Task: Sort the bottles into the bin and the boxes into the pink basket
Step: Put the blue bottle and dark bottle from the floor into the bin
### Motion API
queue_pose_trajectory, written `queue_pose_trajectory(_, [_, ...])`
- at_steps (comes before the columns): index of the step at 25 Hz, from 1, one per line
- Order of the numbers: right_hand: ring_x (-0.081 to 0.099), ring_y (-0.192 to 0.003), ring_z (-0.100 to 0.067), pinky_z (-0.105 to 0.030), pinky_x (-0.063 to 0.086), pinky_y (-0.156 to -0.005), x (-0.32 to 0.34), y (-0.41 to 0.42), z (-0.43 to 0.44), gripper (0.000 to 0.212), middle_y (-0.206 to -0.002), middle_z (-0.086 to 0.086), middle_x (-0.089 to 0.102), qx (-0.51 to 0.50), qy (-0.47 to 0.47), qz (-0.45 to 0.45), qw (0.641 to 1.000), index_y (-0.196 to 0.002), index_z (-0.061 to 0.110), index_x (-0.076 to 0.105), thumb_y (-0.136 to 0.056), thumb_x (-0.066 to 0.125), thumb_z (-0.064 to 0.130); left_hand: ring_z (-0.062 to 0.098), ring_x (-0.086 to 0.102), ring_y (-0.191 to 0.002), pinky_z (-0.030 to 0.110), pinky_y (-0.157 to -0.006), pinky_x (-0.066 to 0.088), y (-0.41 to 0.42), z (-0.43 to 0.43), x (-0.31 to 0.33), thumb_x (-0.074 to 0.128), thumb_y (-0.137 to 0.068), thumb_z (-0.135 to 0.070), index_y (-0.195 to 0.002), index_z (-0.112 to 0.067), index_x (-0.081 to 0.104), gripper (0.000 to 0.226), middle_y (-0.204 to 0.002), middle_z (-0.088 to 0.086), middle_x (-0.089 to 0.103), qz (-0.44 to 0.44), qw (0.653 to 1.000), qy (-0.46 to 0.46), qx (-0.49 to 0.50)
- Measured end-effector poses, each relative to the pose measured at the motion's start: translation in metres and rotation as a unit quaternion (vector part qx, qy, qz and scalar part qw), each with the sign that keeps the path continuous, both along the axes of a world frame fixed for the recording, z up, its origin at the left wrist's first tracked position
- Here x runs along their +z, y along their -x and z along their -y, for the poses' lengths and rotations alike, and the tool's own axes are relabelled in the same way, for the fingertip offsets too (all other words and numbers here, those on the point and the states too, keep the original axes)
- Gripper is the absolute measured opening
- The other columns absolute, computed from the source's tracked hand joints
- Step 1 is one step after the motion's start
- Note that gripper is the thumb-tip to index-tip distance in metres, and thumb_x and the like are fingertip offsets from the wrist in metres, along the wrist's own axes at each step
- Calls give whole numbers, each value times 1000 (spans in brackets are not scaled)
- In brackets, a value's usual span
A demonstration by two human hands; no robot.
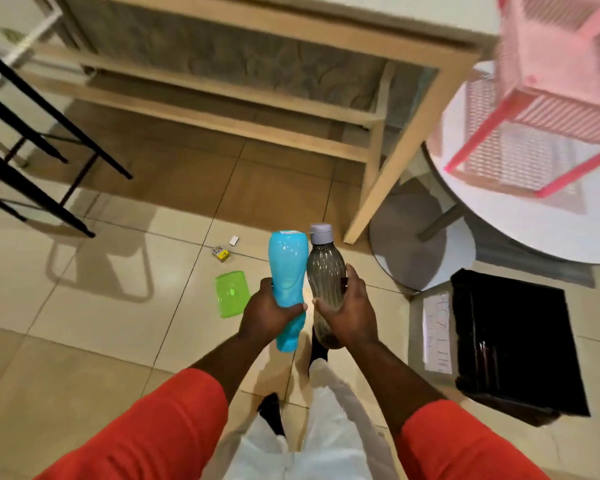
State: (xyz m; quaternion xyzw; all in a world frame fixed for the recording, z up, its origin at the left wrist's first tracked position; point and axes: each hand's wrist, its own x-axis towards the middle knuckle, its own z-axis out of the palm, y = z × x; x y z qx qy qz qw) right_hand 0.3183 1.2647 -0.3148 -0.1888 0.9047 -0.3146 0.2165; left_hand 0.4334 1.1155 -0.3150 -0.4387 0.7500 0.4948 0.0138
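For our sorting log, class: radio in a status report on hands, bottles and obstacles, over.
Left hand grips blue bottle, right hand grips grey bottle. Both bottles not yet binned. Black bin on floor at right, nothing seen between.

A turquoise bottle; right of it a smoky grey ribbed bottle, black bin and pink lattice basket; left, a lime-green box.

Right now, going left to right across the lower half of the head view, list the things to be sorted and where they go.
green box → blue bottle → grey bottle → black bin
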Motion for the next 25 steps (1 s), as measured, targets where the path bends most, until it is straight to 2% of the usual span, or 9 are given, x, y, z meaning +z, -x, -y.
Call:
queue_pose_trajectory(3, [52, -126, -15, -36, 52, -98, 35, -23, -38, 103, -145, 5, 43, -37, 32, -6, 999, -154, 38, 16, -73, 76, 60, 21, 66, -100, 40, -84, 56, -8, -26, 38, 90, -63, -50, -124, -21, 48, 80, -113, -2, 67, -21, 999, -2, -41])
queue_pose_trajectory(7, [50, -128, -12, -28, 46, -99, 59, -27, -91, 104, -147, 7, 43, -73, 55, -21, 996, -154, 40, 17, -72, 76, 64, 11, 65, -91, 28, -70, 51, 4, -62, 65, 88, -56, -62, -115, -28, 50, 78, -103, -13, 65, -43, 993, 0, -106])
queue_pose_trajectory(10, [47, -128, -8, -26, 44, -99, 67, -16, -135, 104, -148, 7, 43, -99, 59, -27, 993, -152, 43, 16, -72, 78, 62, 4, 66, -89, 26, -70, 54, 24, -98, 75, 87, -54, -65, -112, -30, 53, 76, -100, -15, 66, -68, 986, 5, -151])
queue_pose_trajectory(12, [42, -126, -3, -25, 39, -99, 68, -7, -161, 105, -151, 8, 40, -109, 60, -27, 992, -153, 44, 12, -73, 78, 63, 3, 66, -91, 19, -69, 52, 40, -119, 76, 85, -56, -65, -116, -33, 52, 76, -102, -17, 66, -73, 982, -5, -174])
queue_pose_trajectory(14, [43, -133, -7, -27, 40, -102, 66, 6, -196, 107, -154, 7, 38, -127, 59, -28, 990, -154, 42, 10, -74, 78, 63, 5, 66, -94, 20, -72, 54, 60, -150, 74, 85, -58, -65, -120, -34, 50, 77, -105, -18, 65, -67, 977, -8, -201])
queue_pose_trajectory(16, [44, -139, -16, -33, 42, -104, 60, 21, -238, 108, -156, 5, 37, -143, 48, -22, 988, -155, 42, 9, -74, 78, 63, 7, 66, -98, 27, -78, 57, 81, -188, 70, 84, -59, -63, -126, -32, 48, 82, -110, -15, 65, -51, 974, -11, -221])
queue_pose_trajectory(20, [41, -143, -20, -40, 43, -106, 46, 61, -326, 108, -159, 5, 34, -174, 35, -8, 984, -156, 42, 8, -76, 79, 59, 9, 64, -98, 33, -83, 59, 130, -273, 60, 86, -63, -58, -129, -30, 46, 82, -111, -13, 63, -20, 968, -21, -249])
queue_pose_trajectory(23, [43, -142, -21, -43, 45, -106, 38, 96, -388, 106, -159, 4, 35, -185, 17, -7, 983, -156, 40, 8, -78, 76, 62, 12, 64, -100, 32, -84, 58, 173, -335, 52, 85, -66, -56, -131, -28, 45, 81, -113, -13, 60, -7, 962, -35, -269])
queue_pose_trajectory(25, [45, -140, -21, -43, 47, -104, 33, 121, -428, 106, -157, 4, 36, -202, 7, -8, 979, -156, 41, 7, -78, 75, 63, 9, 63, -97, 25, -78, 54, 205, -375, 47, 85, -68, -56, -134, -26, 44, 83, -113, -13, 59, -1, 960, -46, -277])
